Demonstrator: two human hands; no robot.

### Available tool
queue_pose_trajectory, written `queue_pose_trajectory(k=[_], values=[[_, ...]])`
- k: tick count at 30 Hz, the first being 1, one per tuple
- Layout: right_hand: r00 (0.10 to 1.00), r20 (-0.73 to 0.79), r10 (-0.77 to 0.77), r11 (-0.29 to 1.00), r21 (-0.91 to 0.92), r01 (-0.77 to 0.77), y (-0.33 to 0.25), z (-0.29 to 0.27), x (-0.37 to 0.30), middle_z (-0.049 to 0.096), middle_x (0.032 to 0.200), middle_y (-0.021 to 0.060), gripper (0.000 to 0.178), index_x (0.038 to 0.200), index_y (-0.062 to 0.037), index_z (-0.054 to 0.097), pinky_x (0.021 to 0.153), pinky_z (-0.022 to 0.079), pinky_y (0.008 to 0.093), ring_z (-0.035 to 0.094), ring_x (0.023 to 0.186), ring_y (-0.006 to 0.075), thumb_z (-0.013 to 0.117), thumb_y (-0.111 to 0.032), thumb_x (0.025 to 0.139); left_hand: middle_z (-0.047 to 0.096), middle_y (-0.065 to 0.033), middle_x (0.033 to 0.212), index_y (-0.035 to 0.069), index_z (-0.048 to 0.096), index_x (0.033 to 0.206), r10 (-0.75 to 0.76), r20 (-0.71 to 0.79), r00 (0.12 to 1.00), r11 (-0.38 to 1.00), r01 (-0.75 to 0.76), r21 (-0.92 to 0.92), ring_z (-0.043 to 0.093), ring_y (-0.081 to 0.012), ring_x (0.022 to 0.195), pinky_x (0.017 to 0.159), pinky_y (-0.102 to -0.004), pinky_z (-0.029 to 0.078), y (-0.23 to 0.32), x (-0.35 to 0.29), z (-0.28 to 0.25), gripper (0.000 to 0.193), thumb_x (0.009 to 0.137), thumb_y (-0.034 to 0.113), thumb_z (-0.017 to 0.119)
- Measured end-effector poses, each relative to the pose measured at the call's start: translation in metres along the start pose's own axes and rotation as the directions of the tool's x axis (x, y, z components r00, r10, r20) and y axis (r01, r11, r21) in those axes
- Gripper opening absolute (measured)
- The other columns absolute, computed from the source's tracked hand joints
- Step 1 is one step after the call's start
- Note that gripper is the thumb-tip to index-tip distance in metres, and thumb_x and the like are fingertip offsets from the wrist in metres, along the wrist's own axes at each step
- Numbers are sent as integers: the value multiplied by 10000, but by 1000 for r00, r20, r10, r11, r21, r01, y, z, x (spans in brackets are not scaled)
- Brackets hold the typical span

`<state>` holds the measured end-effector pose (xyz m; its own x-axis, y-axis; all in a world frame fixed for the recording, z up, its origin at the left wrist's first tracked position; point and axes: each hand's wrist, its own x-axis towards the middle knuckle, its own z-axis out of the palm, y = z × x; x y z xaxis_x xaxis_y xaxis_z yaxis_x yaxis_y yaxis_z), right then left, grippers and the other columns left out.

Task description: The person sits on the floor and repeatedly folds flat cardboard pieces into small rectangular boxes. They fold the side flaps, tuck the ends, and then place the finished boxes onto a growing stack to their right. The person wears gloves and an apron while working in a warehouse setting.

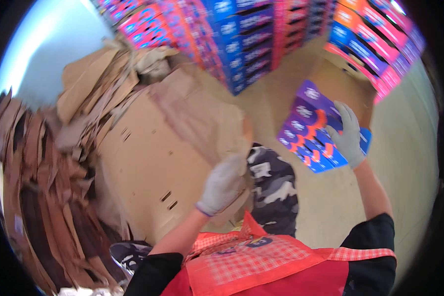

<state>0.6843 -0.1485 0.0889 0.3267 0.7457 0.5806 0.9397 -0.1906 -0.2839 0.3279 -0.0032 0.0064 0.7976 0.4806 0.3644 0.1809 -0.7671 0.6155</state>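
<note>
My left hand [223, 186], in a pale glove, lies over the right-hand edge of a large brown cardboard sheet [148, 163] with dark slots cut in it. Its fingers are blurred, so a grip cannot be made out. On the right, my gloved right hand [348, 137] rests against a block of blue, purple and orange printed packs [301, 127], fingers stretched and thumb apart. A brown cardboard surface [348, 84] shows just beyond that block.
Torn brown cardboard strips [49, 197] are heaped at the left, with crumpled pieces [98, 89] farther back. Tall stacks of colourful printed boxes [241, 44] stand ahead; more boxes [370, 39] are at the far right. My camouflage-clad leg [274, 192] is between the sheet and the pale floor [404, 163].
</note>
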Motion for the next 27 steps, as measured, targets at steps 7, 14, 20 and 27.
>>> queue_pose_trajectory(k=[7, 14, 20, 27], values=[[132, 887, -442, 542, 382, -749, -183, 194, 23, 684, 1080, 47, 363, 1205, -30, 634, 875, 498, 291, 625, 974, 150, 674, -200, 886, 270, -241, 1536, 37, 325, 1474, -853, -263, 452, 207, 754, 623, 325, -403, 1387, 1115, -491, 317, -143, -244, -100, 793, 822, 343, 655], [601, 769, 217, 781, 233, -580, -269, 382, 1, 545, 1331, 227, 711, 1363, 69, 435, 1036, 415, 366, 530, 1227, 315, 731, -268, 811, 268, -252, 1535, 29, 295, 1486, -925, -380, -2, 38, 995, -97, 308, -384, 1405, 1138, -421, 298, -243, -328, -123, 886, 812, 480, 650], [545, 809, 221, 780, 188, -597, -296, 382, -15, 511, 1362, 239, 851, 1431, 96, 301, 1042, 404, 371, 512, 1243, 312, 743, -255, 794, 504, -264, 1357, 22, 336, 1462, -868, -494, -54, 76, 968, -239, 542, -361, 1211, 1013, -413, 442, -260, -322, -153, 824, 837, 464, 640], [-45, 999, 25, 313, -50, -948, -248, 331, 49, 609, 1205, 156, 569, 1363, 6, 472, 924, 474, 337, 583, 1090, 238, 634, -187, 854, 683, -82, 1064, 33, 589, 1249, -979, 95, 179, -67, 154, -986, 671, -181, 893, 798, -326, 541, -212, -370, -202, 420, 898, 249, 672]])
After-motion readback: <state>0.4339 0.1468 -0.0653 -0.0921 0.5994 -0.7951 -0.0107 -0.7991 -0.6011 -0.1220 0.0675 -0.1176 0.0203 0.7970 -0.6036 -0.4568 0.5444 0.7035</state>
